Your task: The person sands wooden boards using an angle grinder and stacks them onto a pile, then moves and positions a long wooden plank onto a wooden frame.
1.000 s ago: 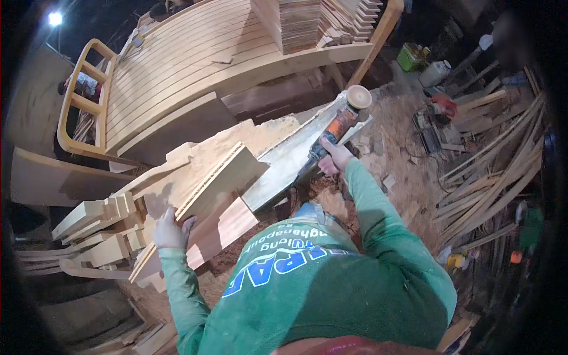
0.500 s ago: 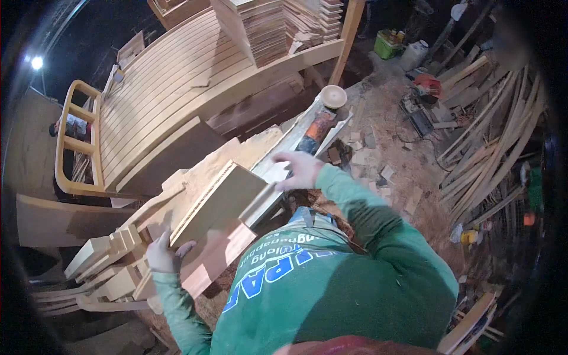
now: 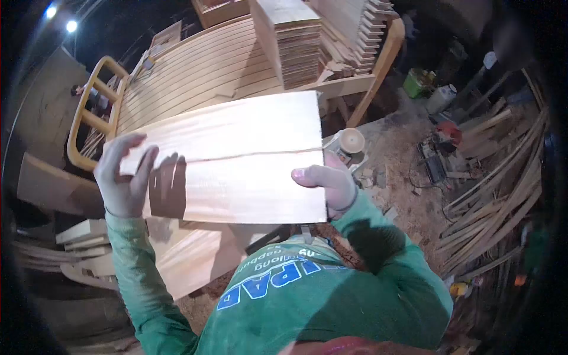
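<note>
A wide pale wooden board [image 3: 236, 157] with a dark line running lengthwise is raised in front of me. My right hand [image 3: 334, 183] grips its right end, thumb on the upper face and the other fingers hidden behind. At the left end, my left hand [image 3: 123, 177] has thumb and fingers apart, casting a shadow on the board. Just beyond the right end, the round disc [image 3: 352, 141] of a power tool shows, its body mostly hidden. Under the board, more flat wood [image 3: 192, 254] lies on the work surface.
Behind stands a slatted wooden frame [image 3: 195, 65] carrying a tall stack of thin boards [image 3: 299, 53]. Long curved strips [image 3: 503, 195] lie heaped at right, near a red-topped machine [image 3: 448, 135]. Wood blocks [image 3: 86, 234] sit at left. Another person [image 3: 89, 94] is partly visible behind the frame.
The board has come up from the work surface and turned its broad face to me. My right hand has taken its right end; my left hand has moved up and left.
</note>
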A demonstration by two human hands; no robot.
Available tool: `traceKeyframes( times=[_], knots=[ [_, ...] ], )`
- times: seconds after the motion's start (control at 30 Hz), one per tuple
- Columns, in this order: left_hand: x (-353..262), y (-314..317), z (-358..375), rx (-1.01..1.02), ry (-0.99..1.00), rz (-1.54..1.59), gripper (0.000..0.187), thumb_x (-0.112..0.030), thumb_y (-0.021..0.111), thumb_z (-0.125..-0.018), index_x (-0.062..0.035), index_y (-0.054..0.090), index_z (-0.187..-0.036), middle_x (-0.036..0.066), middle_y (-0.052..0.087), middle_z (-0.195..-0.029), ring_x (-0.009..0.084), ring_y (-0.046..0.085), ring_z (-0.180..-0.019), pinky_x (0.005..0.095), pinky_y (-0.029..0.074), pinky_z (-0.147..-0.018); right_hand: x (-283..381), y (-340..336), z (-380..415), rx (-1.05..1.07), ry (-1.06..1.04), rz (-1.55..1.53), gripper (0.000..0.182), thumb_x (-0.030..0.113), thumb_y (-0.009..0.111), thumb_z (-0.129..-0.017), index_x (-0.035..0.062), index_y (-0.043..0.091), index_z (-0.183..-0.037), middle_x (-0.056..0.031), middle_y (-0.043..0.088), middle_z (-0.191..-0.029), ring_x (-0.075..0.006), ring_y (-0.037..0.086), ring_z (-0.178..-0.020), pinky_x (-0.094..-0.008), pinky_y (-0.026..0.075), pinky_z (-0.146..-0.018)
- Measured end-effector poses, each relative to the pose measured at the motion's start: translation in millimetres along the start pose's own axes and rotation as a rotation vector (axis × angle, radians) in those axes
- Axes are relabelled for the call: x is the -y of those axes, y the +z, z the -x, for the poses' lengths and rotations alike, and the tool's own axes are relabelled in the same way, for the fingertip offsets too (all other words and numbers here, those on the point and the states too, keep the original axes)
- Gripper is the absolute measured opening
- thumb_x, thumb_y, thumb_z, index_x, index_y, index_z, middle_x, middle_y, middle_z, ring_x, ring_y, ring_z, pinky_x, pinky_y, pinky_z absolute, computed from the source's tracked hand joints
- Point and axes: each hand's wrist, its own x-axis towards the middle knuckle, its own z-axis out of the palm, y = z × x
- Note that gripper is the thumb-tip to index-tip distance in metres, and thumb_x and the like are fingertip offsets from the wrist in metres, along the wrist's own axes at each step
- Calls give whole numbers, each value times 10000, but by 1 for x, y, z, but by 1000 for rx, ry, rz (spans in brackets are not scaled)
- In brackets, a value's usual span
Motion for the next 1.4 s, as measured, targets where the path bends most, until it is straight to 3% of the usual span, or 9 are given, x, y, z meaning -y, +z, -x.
traceKeyframes(
  times=[0.2, 0.27, 0.43, 0.53, 0.67, 1.03, 1.13, 1.27, 1.4],
  knots=[
    [45, 47, 64, 166, -300, 32, 188, -27, 736, -820, 14, 670, -991, 132, 681, -914, 239, 685, -789, 321, 539, -733, 39, -37, -36, -213, -207, -168, 440, 34, 565, -857, -146, 526, -1258, -232, 645, -1172, -311, 689, -1039, -411, 568, -923],
    [94, 54, 124, 246, -340, -173, 401, -191, 804, -789, -28, 655, -1124, 182, 685, -994, 355, 663, -930, 423, 528, -843, 61, -42, -46, -212, -350, -130, 521, 81, 561, -881, -124, 449, -1347, -248, 596, -1263, -329, 645, -1132, -433, 527, -998],
    [149, 62, 307, 730, -1031, -463, 927, -351, 894, -682, -116, 431, -1449, 231, 561, -1341, 394, 602, -1160, 475, 518, -949, 95, -73, -90, -334, -572, -169, 560, 86, 582, -893, -72, 409, -1402, -219, 571, -1313, -341, 601, -1202, -446, 495, -1050],
    [154, 85, 393, 1113, -1386, -418, 1424, -494, 947, -551, 38, 99, -1564, 357, 216, -1570, 428, 316, -1451, 400, 339, -1179, 109, -97, -119, -404, -669, -137, 549, 49, 601, -879, -60, 434, -1390, -187, 582, -1313, -329, 599, -1203, -437, 480, -1064],
    [104, 95, 401, 1054, -1465, -296, 1476, -514, 926, -566, 29, -13, -1567, 310, 38, -1625, 433, 291, -1464, 412, 348, -1181, 124, -124, -148, -514, -643, -134, 485, 53, 619, -875, -37, 502, -1337, -158, 612, -1275, -313, 625, -1161, -438, 512, -1016],
    [93, 97, 368, 1149, -1525, -350, 1459, -449, 939, -548, 47, 13, -1561, 317, 75, -1619, 441, 330, -1440, 417, 367, -1167, 109, -152, -319, -946, -680, -298, 411, 113, 665, -853, -53, 567, -1215, -161, 650, -1125, -289, 674, -952, -462, 589, -779],
    [92, 96, 372, 1126, -1490, -369, 1428, -440, 929, -561, 39, 33, -1564, 313, 85, -1621, 471, 333, -1429, 438, 382, -1157, 133, -172, -363, -802, -441, -129, 424, 178, 710, -848, -36, 580, -1190, -180, 649, -1104, -270, 673, -959, -440, 593, -808],
    [92, 99, 391, 1088, -1482, -387, 1409, -428, 923, -565, 47, 47, -1561, 322, 96, -1616, 485, 313, -1435, 439, 367, -1167, 105, -236, -401, -611, -79, 97, 471, 355, 623, -978, -29, 510, -1227, -226, 678, -1013, -333, 687, -763, -400, 613, -567],
    [89, 98, 379, 1098, -1525, -373, 1412, -440, 922, -555, 43, 57, -1561, 313, 105, -1618, 482, 274, -1454, 442, 344, -1182, 85, -231, -398, -729, -92, 297, 549, 434, 617, -977, -64, 525, -1187, -196, 700, -835, -221, 659, -589, -313, 571, -482]
  ],
)
